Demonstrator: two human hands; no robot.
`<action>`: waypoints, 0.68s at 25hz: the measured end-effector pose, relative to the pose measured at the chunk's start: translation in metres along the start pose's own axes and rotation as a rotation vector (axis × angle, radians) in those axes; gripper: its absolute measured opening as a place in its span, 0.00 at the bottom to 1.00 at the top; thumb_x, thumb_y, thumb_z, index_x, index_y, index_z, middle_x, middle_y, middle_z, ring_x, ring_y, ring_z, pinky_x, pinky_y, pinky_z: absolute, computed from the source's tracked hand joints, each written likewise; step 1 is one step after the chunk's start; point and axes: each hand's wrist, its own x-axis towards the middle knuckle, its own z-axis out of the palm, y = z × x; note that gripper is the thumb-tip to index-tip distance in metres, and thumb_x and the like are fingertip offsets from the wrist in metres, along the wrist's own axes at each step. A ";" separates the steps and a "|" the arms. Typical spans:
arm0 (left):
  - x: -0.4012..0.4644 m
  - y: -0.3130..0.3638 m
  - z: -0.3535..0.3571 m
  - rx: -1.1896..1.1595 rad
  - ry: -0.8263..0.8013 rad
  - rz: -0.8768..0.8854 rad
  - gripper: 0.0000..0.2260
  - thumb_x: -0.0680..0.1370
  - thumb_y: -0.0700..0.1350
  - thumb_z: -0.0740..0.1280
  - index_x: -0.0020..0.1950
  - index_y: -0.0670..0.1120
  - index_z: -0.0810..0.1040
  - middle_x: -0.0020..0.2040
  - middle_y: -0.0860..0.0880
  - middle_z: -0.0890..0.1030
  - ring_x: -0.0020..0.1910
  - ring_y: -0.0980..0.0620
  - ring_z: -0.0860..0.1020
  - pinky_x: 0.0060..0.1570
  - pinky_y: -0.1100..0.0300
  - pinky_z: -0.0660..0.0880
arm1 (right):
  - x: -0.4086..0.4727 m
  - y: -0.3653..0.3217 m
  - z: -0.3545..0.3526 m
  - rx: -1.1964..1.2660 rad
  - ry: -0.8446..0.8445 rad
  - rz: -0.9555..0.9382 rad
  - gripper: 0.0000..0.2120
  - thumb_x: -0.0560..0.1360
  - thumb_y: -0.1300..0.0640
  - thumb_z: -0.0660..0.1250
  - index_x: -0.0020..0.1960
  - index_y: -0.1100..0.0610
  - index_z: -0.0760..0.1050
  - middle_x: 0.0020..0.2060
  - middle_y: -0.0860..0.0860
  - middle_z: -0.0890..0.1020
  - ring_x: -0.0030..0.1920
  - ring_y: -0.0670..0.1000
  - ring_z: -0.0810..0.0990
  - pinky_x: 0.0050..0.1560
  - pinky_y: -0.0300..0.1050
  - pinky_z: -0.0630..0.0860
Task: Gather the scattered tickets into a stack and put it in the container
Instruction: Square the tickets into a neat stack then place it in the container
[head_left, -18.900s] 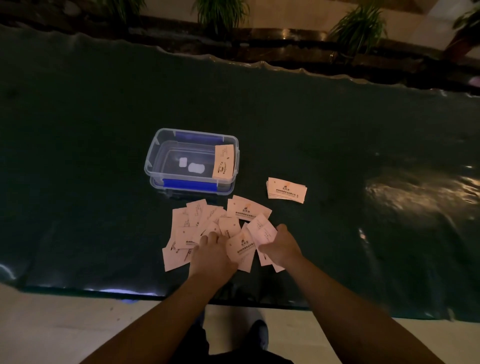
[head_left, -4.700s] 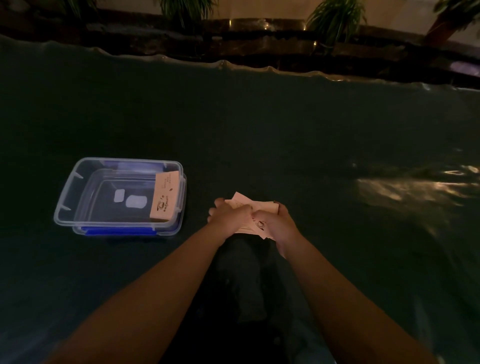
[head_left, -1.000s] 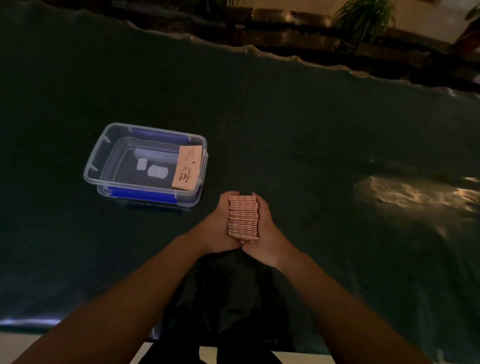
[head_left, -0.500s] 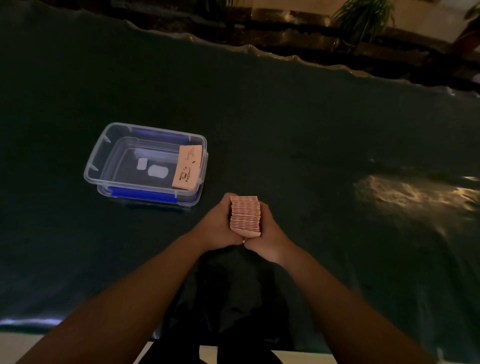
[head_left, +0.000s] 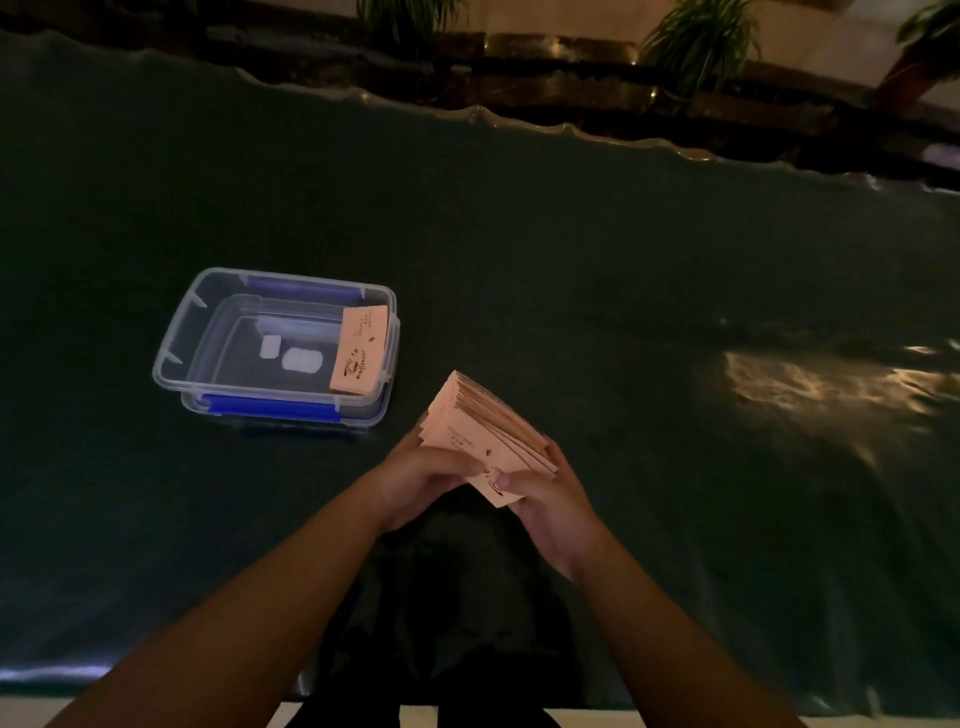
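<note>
A thick stack of pale pink tickets (head_left: 480, 426) is tilted up on edge, its printed face turned toward me. My left hand (head_left: 423, 475) grips its lower left side. My right hand (head_left: 545, 499) holds the lower right corner from beneath. The stack hovers over the dark table cover, to the right of and slightly nearer than the clear plastic container (head_left: 176, 358) with blue clips. One ticket (head_left: 359, 349) leans against the container's inner right wall. No loose tickets show on the cover.
The dark green cover (head_left: 571, 260) spans the whole table, with a glare patch (head_left: 831, 384) at the right. Potted plants (head_left: 696, 41) and a dark ledge run behind the far edge. My legs show beneath the near edge.
The stack has turned from edge-up between both palms to tilted with its face toward me. Both hands shifted to its lower end. The container has not moved.
</note>
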 end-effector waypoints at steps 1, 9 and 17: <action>0.000 0.001 -0.005 0.009 0.027 0.000 0.39 0.68 0.29 0.74 0.75 0.47 0.65 0.68 0.37 0.77 0.67 0.39 0.78 0.62 0.43 0.79 | 0.000 -0.004 -0.005 -0.070 0.032 -0.017 0.37 0.65 0.70 0.77 0.72 0.54 0.72 0.64 0.57 0.86 0.65 0.57 0.85 0.62 0.56 0.83; 0.011 -0.006 -0.030 0.980 0.256 0.095 0.43 0.57 0.60 0.83 0.66 0.65 0.66 0.66 0.58 0.73 0.70 0.55 0.70 0.69 0.47 0.71 | 0.005 -0.023 -0.026 -0.723 0.051 -0.138 0.54 0.62 0.61 0.82 0.80 0.40 0.59 0.69 0.46 0.78 0.67 0.46 0.81 0.64 0.52 0.83; 0.024 -0.036 -0.044 1.128 0.290 0.077 0.54 0.58 0.62 0.81 0.76 0.63 0.54 0.73 0.55 0.64 0.74 0.52 0.56 0.74 0.40 0.55 | 0.018 0.000 -0.028 -1.143 0.155 -0.031 0.59 0.64 0.36 0.73 0.84 0.35 0.40 0.80 0.52 0.62 0.78 0.59 0.63 0.79 0.65 0.54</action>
